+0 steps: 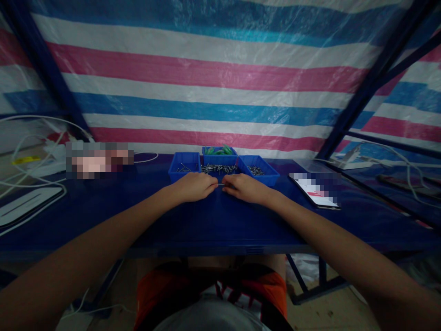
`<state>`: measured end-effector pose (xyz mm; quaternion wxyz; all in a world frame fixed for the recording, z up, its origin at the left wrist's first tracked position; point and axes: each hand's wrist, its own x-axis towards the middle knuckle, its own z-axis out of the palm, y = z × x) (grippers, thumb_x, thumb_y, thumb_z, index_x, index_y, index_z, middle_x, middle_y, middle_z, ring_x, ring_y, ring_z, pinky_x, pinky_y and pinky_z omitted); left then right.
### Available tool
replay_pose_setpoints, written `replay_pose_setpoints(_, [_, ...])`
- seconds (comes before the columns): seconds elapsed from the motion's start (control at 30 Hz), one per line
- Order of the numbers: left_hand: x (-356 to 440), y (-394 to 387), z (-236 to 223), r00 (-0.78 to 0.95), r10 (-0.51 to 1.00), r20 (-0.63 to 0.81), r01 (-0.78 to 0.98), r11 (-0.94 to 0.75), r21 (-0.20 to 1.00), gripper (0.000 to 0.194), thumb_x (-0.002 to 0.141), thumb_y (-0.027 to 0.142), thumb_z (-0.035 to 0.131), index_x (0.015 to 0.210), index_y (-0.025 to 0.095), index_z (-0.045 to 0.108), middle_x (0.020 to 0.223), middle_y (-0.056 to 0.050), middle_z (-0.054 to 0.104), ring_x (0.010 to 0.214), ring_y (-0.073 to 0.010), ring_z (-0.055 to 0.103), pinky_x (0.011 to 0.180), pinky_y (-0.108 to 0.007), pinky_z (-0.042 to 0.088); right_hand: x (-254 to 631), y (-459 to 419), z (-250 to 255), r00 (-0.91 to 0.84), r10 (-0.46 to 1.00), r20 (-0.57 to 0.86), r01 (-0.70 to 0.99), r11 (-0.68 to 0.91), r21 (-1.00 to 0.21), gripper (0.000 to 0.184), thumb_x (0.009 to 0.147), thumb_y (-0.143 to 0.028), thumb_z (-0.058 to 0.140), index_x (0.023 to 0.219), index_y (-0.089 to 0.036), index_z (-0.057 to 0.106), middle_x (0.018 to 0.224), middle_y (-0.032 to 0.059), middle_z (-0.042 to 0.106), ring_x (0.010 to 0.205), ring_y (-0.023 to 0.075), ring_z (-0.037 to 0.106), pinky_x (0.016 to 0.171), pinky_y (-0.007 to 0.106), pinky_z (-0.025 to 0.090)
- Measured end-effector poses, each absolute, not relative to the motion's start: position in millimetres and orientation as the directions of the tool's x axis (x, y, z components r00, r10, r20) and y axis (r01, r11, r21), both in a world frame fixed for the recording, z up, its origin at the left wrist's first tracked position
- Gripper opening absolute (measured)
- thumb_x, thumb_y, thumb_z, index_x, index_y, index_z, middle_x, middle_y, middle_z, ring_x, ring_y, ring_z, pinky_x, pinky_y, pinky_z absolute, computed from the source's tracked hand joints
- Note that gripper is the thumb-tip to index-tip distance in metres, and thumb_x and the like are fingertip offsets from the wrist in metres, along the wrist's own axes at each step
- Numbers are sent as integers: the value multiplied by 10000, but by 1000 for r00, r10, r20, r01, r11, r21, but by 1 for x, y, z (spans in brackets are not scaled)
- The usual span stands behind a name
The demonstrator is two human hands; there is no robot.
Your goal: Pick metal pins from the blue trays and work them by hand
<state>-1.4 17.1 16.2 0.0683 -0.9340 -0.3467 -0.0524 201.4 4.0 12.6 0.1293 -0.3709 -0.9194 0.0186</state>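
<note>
My left hand [198, 186] and my right hand [245, 187] meet close together just in front of the blue bins, palms down. Between their closed fingertips runs a thin, shiny metal rod [220, 184], perhaps a screw; its ends are hidden in the fingers. Behind the hands lies a dense heap of small metal pieces [219, 168] that look like screws. The left blue bin [175, 172] has a few long, thin metal pieces in it. More small metal parts [255, 170] fill the bottom of the right blue bin [272, 177]. Green pieces [220, 150] lie in the back bin [220, 159].
A phone [319, 193] with a lit screen lies on the blue table [217, 225] at right. At left are a white flat device [29, 204], white cables [44, 118] and a blurred-out patch. Blue metal posts and a striped plastic sheet [206, 73] stand behind.
</note>
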Motion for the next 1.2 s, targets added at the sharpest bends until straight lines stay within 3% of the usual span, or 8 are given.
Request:
replay_pose_setpoints(0.77, [-3,19,14,756,637,150,653,-750,-103,264,895,311,361,895,192,597,864,-53,661,750,-177,613,607,-267,411,200,1,15,-726,644,242,636,762,-119,165,918,-234,422,836,-155,542,782,44,611,692,133,547,665,260,359])
replay_pose_setpoints(1.2, [-1,18,14,773,620,133,633,-769,-95,273,912,302,359,926,187,606,879,-63,669,775,-190,631,643,-277,438,200,-1,16,-775,579,254,555,815,-165,126,902,-228,453,914,-149,551,815,38,622,720,131,563,679,255,377])
